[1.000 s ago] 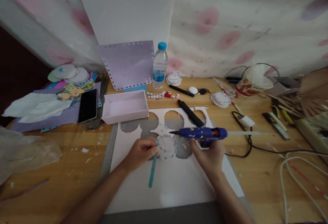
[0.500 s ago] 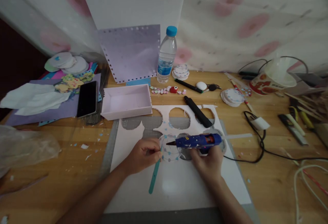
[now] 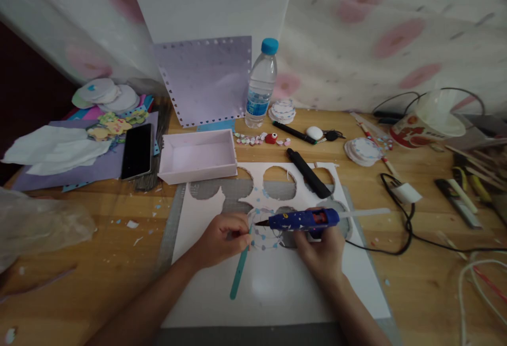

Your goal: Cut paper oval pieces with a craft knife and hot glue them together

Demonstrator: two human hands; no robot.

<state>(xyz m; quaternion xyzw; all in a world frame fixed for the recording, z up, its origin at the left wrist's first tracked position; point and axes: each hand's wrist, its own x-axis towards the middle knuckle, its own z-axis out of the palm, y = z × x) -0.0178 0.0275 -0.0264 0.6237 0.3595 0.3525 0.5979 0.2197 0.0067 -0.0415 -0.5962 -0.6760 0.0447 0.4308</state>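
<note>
Spotted disc: partly hidden behind glue gun.
Plastic bag: cut off by picture's edge, far left of glue gun.

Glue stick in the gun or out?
In, partly: the white glue stick juts from the back of the blue gun in the right hand.

Consists of a wooden table, littered with paper scraps on the left, near a clear plastic bag. Carries a grey mat at the front middle, with a pale box near the mat's back left corner. Bears purple paper at the far left. Holds, along the back, an upright water bottle, a stack of white discs, a dark pen and a paper bowl. Supports, on the right, another disc stack, a white plug and pale cords.
</note>
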